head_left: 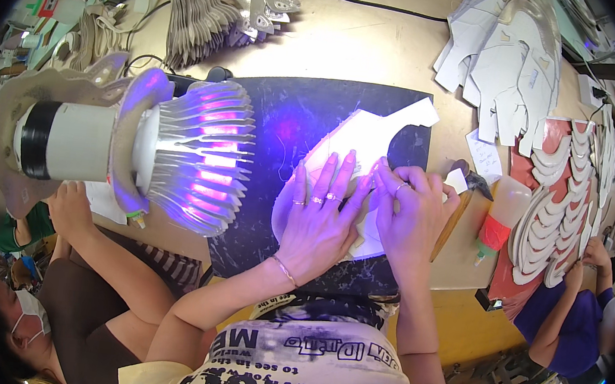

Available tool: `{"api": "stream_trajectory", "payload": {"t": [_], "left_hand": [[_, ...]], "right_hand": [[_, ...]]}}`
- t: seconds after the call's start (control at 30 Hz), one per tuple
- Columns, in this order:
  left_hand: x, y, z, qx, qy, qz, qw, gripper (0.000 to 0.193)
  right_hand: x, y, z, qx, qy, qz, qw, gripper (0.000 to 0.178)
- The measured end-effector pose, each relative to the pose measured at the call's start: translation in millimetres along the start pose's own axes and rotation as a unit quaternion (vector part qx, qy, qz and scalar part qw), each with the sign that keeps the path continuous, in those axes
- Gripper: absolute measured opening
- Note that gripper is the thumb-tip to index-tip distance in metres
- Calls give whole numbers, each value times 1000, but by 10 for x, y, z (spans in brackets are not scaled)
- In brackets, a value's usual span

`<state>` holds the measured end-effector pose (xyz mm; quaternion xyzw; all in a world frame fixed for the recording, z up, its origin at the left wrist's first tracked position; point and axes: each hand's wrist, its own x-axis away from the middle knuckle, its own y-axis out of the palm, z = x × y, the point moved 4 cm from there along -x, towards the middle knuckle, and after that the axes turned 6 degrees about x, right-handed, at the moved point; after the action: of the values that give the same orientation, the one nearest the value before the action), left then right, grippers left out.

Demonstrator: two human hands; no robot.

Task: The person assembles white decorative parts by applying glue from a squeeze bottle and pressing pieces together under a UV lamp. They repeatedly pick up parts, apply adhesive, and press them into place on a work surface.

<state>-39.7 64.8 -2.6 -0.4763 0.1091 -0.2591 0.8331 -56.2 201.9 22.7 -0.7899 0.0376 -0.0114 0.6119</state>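
A white, flat cut piece, like a shoe-upper part with a narrow tab at its far right end, lies on a dark mat. Flat on it rests my left hand, fingers stretched and slightly apart, with rings and a bracelet. My right hand is curled beside it, thumb and fingertips pinched close to the left fingertips at the piece's surface. Whatever sits in that pinch is too small or hidden to name. Purple light falls over both hands and the piece.
A large finned lamp hangs at left over the mat. Right of my hands lie a hammer and a squeeze bottle. Stacked grey pieces, white pieces and a red board surround the workspace. Co-workers sit on both sides.
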Motion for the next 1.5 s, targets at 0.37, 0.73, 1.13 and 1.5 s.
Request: {"api": "stream_trajectory", "payload": {"t": [0.37, 0.73, 1.13, 1.5], "left_hand": [[-42, 9, 56, -8, 13, 33, 999, 64], [-7, 94, 51, -5, 9, 37, 999, 63], [792, -521, -173, 40, -191, 170, 966, 72], [-21, -723, -784, 51, 18, 304, 951, 45]], "right_hand": [[42, -3, 74, -97, -93, 26, 991, 32], [60, 39, 20, 17, -129, 45, 991, 36], [-757, -83, 225, -30, -201, 43, 978, 44], [-143, -240, 583, -152, -64, -163, 973, 24]]}}
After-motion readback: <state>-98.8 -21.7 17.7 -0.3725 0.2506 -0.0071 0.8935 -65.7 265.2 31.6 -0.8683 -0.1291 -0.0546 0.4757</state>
